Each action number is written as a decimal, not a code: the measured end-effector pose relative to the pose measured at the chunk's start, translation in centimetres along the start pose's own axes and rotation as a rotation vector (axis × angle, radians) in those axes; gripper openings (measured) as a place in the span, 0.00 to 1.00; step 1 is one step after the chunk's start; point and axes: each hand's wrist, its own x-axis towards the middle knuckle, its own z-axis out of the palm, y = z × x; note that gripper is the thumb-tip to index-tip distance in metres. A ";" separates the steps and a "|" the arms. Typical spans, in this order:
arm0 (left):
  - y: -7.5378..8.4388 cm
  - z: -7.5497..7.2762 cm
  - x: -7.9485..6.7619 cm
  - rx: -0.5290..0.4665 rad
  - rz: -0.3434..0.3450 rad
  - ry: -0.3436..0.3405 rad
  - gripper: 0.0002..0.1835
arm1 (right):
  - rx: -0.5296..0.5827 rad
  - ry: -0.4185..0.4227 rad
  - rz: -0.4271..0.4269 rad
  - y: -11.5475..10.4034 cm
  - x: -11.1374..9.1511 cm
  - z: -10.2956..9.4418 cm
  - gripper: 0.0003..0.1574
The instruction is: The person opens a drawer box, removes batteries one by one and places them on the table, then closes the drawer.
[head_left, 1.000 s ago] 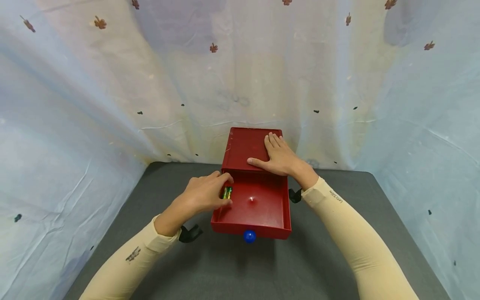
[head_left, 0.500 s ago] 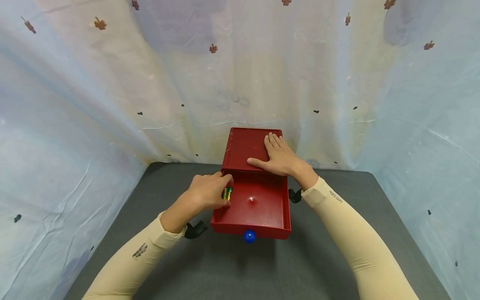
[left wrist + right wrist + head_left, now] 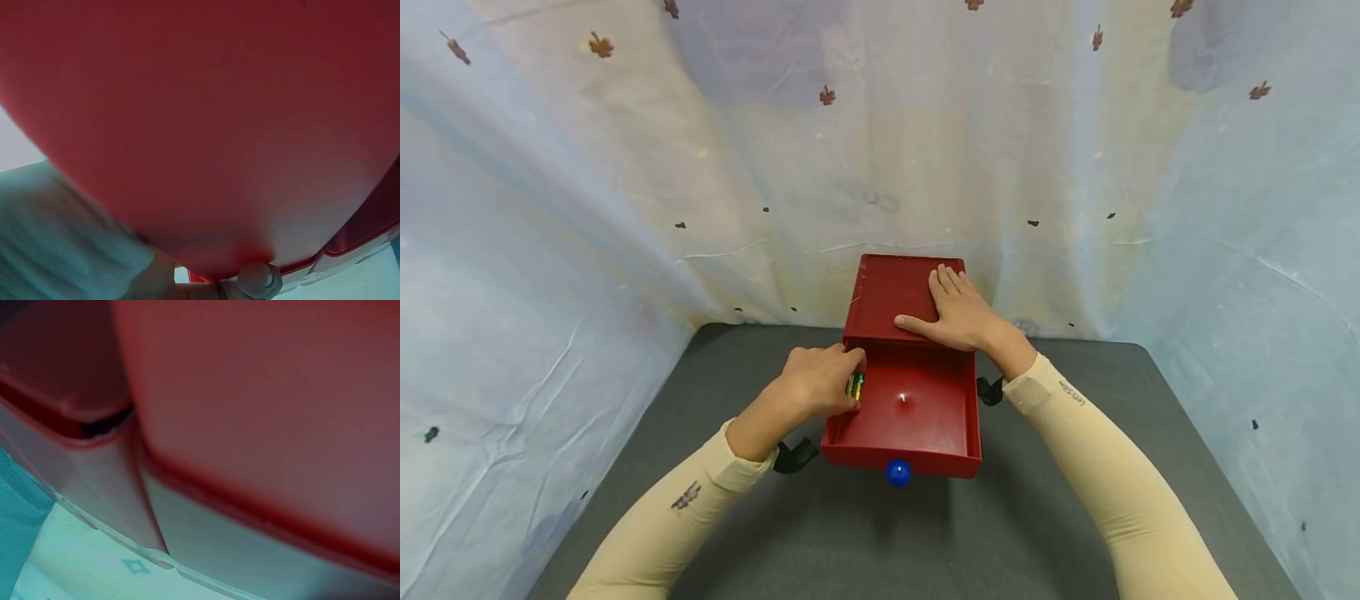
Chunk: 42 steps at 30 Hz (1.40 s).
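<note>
Curled the left hand (image 3: 820,382) round a small green-and-gold thing (image 3: 855,385), with fingers on the far side and thumb on the near side. Made out the thing inside the pulled-out red drawer (image 3: 917,425), by the left wall. Found it just right of the left knuckles, within the curve of the grip, long axis seemingly front to back along that wall; could not tell its full length beneath the fingers, nor how firm the pinch. Laid the right hand (image 3: 955,312) flat on top of the red casing (image 3: 883,296), holding nothing, farther from the thing than the left. Saw a blue knob (image 3: 898,472) midway along the drawer's front, over the grey bench (image 3: 775,533). Got mostly blurred red from the wrist views.
</note>
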 end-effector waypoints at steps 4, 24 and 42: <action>-0.1 0.0 0.1 -0.006 -0.001 -0.006 0.26 | -0.005 0.001 0.001 0.0 0.1 0.0 0.73; -1.4 1.0 -0.3 -0.175 0.016 0.033 0.26 | 0.000 0.001 0.001 0.1 0.0 0.1 0.73; -3.2 2.0 -1.1 -0.356 0.098 0.207 0.29 | 0.002 -0.004 0.004 -0.1 0.0 0.0 0.73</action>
